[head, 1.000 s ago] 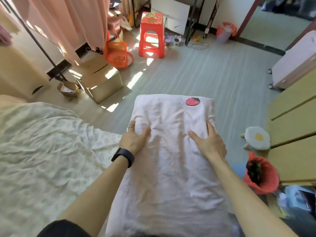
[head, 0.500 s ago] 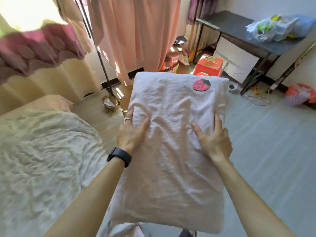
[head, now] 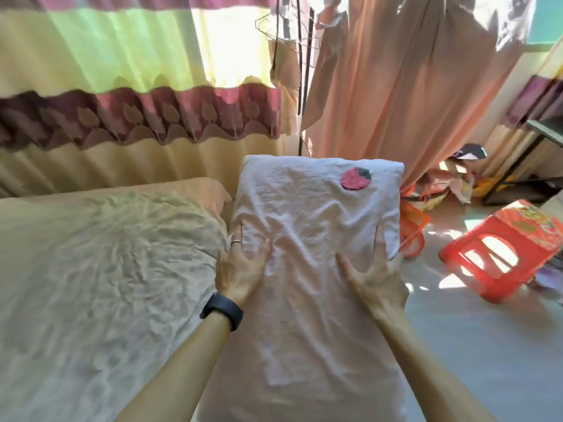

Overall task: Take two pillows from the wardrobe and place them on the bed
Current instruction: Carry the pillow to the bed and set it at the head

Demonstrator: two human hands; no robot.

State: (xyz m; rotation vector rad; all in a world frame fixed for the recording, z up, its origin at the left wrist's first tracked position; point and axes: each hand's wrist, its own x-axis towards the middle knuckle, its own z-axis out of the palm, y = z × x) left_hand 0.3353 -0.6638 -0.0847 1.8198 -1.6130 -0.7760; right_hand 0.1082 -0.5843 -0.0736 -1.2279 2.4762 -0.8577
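Near end of the pillow [head: 307, 269] cut off by the bottom of the view; underside hidden; fingers beneath the sides unseen, so full grip hard to judge; room edges blurred. Held up lengthwise, long axis running away from the body, far short end toward the curtains [head: 137, 117], strawberry patch [head: 355, 178] near the far right corner. Left hand [head: 240, 266], with ring and black wristband [head: 221, 310], clasping the left edge, thumb spread on top; right hand [head: 376, 278] clasping the right edge likewise. Pillow just beside the right edge of the bed [head: 100, 269], rumpled sheet open to the left; red stool [head: 502, 251] and floor clutter to the right, bare floor nearer.
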